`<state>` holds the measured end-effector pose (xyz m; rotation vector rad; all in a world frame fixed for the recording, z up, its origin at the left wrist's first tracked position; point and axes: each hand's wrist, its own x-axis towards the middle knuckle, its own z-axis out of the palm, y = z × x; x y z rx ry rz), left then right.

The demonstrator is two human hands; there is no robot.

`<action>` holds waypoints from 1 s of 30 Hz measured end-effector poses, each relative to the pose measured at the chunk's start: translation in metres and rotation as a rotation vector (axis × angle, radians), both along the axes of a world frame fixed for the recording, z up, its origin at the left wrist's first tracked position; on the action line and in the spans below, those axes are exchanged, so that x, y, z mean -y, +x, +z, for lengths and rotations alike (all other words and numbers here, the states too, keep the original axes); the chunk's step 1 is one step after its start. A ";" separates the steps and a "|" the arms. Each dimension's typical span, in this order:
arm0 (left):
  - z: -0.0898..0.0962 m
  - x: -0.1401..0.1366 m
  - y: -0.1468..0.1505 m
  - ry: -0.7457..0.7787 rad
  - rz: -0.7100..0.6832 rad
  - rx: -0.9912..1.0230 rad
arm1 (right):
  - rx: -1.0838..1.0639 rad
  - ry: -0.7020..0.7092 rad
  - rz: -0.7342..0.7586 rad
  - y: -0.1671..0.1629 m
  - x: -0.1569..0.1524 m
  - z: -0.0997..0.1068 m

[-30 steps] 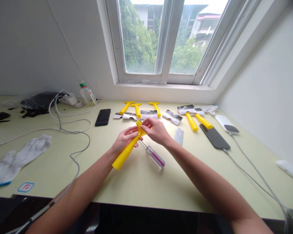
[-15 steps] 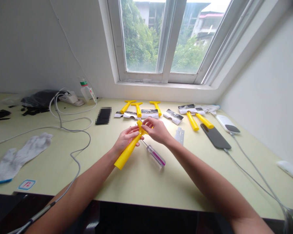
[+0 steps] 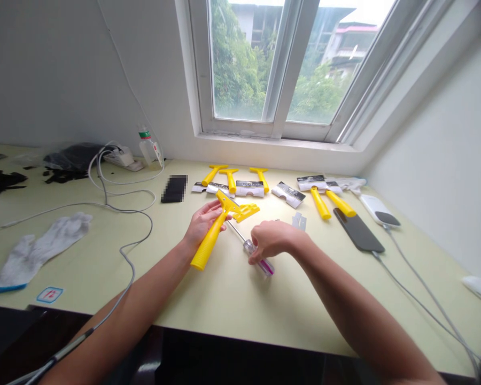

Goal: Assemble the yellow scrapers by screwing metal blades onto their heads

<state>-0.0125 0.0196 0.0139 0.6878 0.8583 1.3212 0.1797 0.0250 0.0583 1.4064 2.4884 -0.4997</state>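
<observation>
My left hand (image 3: 200,223) is closed around the neck of a yellow T-shaped scraper (image 3: 209,241), its head pointing away and its ribbed handle slanting toward me. Small screws show on the head. My right hand (image 3: 273,238) has its fingers on the clear and purple handle of a screwdriver (image 3: 268,267), which lies low over the table with its shaft toward the scraper; the tip is hidden near my left fingers. Just beyond, flat yellow plastic pieces (image 3: 246,213) lie on the table. Thin metal blades (image 3: 299,221) lie past my right wrist.
More yellow scrapers (image 3: 320,204) and printed cards (image 3: 249,188) lie along the back. A phone (image 3: 358,230) and a white device (image 3: 380,209) with cables are on the right. A glove (image 3: 44,248), grey cable (image 3: 138,213), bottle (image 3: 150,151) and power strip (image 3: 122,158) occupy the left.
My right hand has left the scraper's head and moved down and right onto the screwdriver handle. The scraper stays in my left hand, its head now uncovered. The view has shifted slightly.
</observation>
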 end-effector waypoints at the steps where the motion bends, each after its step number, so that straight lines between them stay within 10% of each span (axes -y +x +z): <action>1: 0.001 0.000 0.000 -0.003 0.009 -0.005 | 0.021 -0.026 0.013 -0.001 0.000 -0.003; 14: 0.002 -0.002 -0.005 0.061 0.041 0.024 | -0.509 -0.059 -0.057 0.056 -0.013 0.056; 23: 0.002 -0.001 -0.003 0.049 0.035 0.031 | -1.231 0.496 -0.272 0.100 -0.020 0.073; 30: -0.001 0.000 0.000 0.059 0.016 0.014 | -1.534 0.556 -0.315 0.092 -0.034 0.060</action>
